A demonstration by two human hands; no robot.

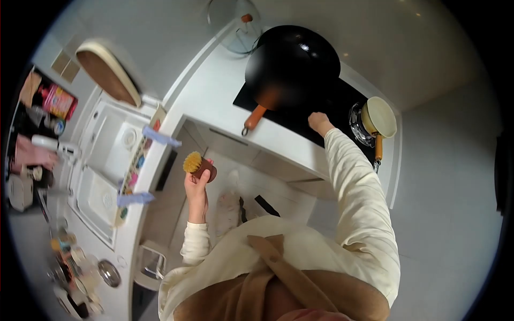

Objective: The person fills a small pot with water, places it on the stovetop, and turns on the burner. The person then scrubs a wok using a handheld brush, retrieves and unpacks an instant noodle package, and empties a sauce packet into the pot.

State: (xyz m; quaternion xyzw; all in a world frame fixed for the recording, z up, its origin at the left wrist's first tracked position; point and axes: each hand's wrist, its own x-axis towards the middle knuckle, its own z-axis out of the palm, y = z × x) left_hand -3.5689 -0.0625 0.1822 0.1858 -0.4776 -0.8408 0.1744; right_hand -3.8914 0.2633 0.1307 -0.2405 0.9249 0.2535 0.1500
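Note:
My left hand (196, 188) is closed around a scrubbing brush (205, 170) with yellow bristles and a brown handle, held over the floor. The bristles face up and away to the left. Over the front edge of the black cooktop (300, 120) is my right hand (319, 123), its fingers curled; anything in them is hidden. Behind it a large black wok (300, 59) stands on the hob, its wooden handle (255, 117) pointing towards me. To the right of that hand, a small cream pan (382, 116) rests over the other burner.
A white sink (110, 155) lies to the left, with blue cloths (135, 199) over its front edge. A glass lid (234, 24) leans behind the wok. Bottles, jars and a metal lid (109, 273) crowd the left counter. A white bin (151, 266) stands below.

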